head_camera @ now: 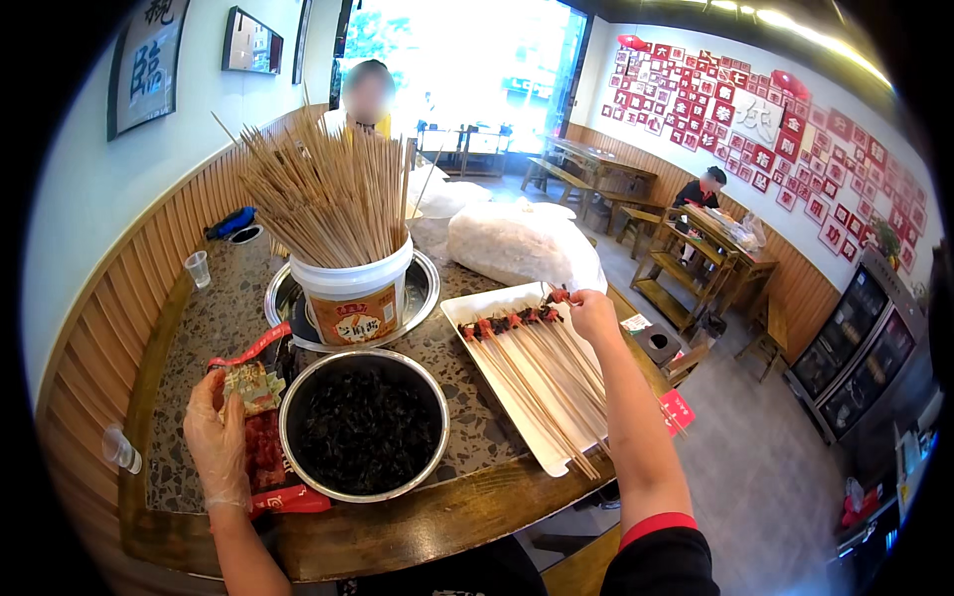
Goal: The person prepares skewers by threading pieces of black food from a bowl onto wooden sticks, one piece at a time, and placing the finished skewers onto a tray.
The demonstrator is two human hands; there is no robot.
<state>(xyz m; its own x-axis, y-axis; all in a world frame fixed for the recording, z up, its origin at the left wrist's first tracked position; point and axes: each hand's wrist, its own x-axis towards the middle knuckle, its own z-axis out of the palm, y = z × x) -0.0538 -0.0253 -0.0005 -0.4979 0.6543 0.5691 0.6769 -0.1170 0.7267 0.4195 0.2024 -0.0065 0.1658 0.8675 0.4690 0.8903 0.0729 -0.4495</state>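
My left hand [216,439], in a clear plastic glove, is at the left side of a red and black food packet [289,501] of raw red meat pieces [264,451]. Its curled fingers are beside a printed sachet [252,389]; whether they grip anything is unclear. Close by stands a steel bowl [440,417] of dark, wet, leafy-looking food [365,425]. My right hand [594,314] grips a wooden skewer with meat [557,295] on its tip, over the far right corner of a white tray [488,398]. Several skewers [533,365] tipped with meat and dark pieces lie in it.
Behind the bowl, a white bucket [354,298] full of bamboo skewers [328,194] stands on a round metal rim. A bulging white plastic bag [522,238] lies beyond the tray. Plastic cups [197,268] are at left. One person [365,112] is across the table; another sits farther off.
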